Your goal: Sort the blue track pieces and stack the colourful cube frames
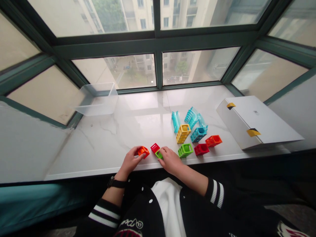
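Orange block (144,151) and green block (158,154), both pinched.
Left hand (131,160) has orange at its fingers' 2 o'clock; right hand (171,160) has green at 10, touching the red block (155,147) at 11.

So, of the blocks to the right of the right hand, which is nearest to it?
The green block, right beside the right hand; the yellow, blue, red and orange ones are all farther off.

The blocks (201,150) are smooth, glossy plastic; the chutes (176,122) are translucent plastic. The sill (133,125) has a polished, marble-look finish. The bin (100,108) is clear, smooth plastic. The shirt (170,202) is matt cloth.
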Tool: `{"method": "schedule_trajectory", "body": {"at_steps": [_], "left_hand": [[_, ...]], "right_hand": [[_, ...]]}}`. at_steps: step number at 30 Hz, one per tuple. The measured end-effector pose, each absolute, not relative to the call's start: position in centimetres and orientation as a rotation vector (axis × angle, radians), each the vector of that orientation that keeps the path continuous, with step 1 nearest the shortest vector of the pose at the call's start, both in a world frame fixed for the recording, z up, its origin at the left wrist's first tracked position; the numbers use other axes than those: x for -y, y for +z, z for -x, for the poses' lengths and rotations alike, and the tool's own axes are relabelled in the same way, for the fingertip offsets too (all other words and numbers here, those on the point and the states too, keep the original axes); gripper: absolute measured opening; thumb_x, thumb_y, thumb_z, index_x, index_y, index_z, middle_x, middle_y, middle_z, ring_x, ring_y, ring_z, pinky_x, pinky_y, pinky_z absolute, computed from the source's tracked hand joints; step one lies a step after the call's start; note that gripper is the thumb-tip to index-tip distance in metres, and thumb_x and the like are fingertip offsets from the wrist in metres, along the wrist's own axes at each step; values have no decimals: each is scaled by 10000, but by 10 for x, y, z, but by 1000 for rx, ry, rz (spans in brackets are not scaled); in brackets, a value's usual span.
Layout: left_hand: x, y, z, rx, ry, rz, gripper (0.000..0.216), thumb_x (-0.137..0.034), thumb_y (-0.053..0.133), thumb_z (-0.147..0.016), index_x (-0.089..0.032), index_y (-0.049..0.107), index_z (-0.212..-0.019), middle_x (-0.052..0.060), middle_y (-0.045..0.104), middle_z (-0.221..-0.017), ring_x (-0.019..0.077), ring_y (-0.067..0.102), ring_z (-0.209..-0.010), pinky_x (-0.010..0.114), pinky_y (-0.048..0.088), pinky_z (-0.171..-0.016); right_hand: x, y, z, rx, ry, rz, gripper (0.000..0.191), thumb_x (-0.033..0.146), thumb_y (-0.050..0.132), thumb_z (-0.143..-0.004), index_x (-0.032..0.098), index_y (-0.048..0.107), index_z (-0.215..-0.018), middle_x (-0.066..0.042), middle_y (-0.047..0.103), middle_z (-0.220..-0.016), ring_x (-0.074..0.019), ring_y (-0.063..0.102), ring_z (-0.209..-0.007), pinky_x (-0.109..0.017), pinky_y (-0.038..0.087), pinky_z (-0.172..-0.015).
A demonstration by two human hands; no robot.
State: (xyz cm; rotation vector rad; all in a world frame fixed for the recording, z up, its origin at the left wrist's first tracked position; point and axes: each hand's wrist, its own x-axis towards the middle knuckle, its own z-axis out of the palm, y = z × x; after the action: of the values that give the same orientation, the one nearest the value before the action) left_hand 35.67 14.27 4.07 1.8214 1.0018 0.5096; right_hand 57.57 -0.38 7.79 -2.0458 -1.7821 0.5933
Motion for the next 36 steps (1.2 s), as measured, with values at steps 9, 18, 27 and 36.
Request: {"method": "schedule_trajectory", "body": {"at_steps": [9,18,27,36], "left_hand": [[-115,77,-392,-793,576,-1300,567,-514,773,-895,-182,652,-1338,140,710,-1344,300,677,-1219,445,556,-1035],[-95,90,-431,-575,620,-1113,463,-462,782,-904,-204,687,-1276,105,727,-1252,255,681,-1142,377,549,-985],[-89,106,-433,-559,595,-914,491,-386,847,-856,-239,664,-1288,75,702,-1232,187,691,-1048,267,569,-837],[-81,119,-448,-444,638,-988,541,-391,944,-756,-222,600,-1137,28,732,-1057,175,723,-976,298,583,-871]], "right_hand": [[7,102,-574,1654,396,1504,638,287,764,-918,257,479,-1488,-137,586,-1420,-310,548,-1318,-522,486,-1146],[7,109,-585,1538,252,1424,557,311,710,-977,292,506,-1495,-114,659,-1351,-300,619,-1256,-522,534,-1091],[14,118,-592,1520,178,1426,657,294,662,-999,292,401,-1602,-129,621,-1426,-310,593,-1335,-532,520,-1136],[18,134,-600,1543,105,1423,746,303,715,-969,283,368,-1629,-136,614,-1463,-311,593,-1365,-518,529,-1149]]}}
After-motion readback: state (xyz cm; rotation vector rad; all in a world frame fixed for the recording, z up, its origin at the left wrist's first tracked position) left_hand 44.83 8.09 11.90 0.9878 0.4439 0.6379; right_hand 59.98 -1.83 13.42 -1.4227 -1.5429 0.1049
